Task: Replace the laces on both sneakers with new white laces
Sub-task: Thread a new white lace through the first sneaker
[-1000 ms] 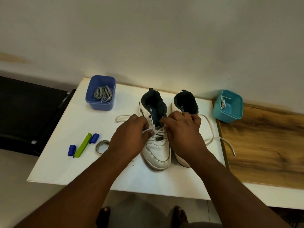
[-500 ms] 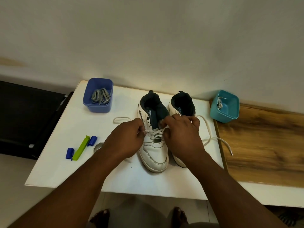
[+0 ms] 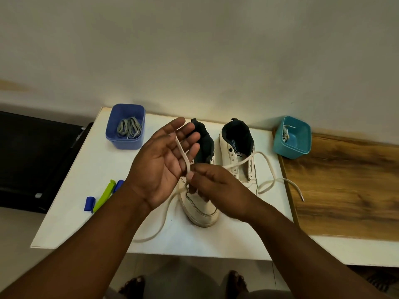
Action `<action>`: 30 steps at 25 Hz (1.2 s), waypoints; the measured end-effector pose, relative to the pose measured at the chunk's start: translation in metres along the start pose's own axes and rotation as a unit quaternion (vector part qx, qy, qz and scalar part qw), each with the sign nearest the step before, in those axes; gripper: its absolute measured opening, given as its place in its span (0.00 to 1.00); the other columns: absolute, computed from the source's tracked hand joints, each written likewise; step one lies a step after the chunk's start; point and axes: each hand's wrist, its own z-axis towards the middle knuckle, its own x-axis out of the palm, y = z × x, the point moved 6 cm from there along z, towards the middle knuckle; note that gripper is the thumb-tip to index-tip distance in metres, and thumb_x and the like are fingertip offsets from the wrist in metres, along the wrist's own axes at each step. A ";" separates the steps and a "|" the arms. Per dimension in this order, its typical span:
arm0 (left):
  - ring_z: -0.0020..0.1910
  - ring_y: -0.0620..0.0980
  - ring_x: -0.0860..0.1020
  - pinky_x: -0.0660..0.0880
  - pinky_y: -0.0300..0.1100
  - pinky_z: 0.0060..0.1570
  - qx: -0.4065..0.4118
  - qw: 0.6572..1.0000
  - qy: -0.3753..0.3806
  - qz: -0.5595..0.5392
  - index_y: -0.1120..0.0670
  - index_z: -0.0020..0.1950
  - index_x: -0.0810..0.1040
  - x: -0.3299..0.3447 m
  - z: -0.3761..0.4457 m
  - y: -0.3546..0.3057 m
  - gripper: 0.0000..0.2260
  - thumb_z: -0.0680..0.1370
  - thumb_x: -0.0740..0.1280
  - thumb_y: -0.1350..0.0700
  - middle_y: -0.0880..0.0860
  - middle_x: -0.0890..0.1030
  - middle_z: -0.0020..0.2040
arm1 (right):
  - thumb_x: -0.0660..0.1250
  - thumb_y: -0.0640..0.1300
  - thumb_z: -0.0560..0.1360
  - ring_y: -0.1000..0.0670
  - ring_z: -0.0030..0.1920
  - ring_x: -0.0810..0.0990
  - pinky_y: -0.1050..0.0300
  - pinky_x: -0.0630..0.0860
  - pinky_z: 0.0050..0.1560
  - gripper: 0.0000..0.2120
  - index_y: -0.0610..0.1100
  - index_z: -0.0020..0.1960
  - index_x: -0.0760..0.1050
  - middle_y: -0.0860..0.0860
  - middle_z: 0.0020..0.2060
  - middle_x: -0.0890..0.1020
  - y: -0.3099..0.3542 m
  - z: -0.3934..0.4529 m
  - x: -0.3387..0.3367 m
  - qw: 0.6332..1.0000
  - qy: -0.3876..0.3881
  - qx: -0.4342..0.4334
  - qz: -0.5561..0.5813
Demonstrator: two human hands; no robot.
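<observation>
White sneakers with navy lining, white lace, blue bin, teal bin, white table.

Two sneakers stand mid-frame on the table, one tub upper left, another tub right, clips lower left.

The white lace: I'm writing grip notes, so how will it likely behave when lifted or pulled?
The white lace is probably floppy: it drapes across the left hand and sags in loose loops over the table. Likely very light, since the right hand holds it with a fingertip pinch. Its free end would likely trail.
</observation>
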 end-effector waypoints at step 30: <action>0.47 0.48 0.84 0.81 0.42 0.44 -0.073 0.920 -0.168 0.346 0.48 0.52 0.83 -0.043 -0.001 0.014 0.08 0.83 0.65 0.58 0.49 0.87 0.45 | 0.67 0.35 0.76 0.49 0.54 0.82 0.50 0.80 0.50 0.14 0.45 0.59 0.82 0.51 0.58 0.81 0.009 -0.010 0.013 0.912 -0.026 -0.248 -0.324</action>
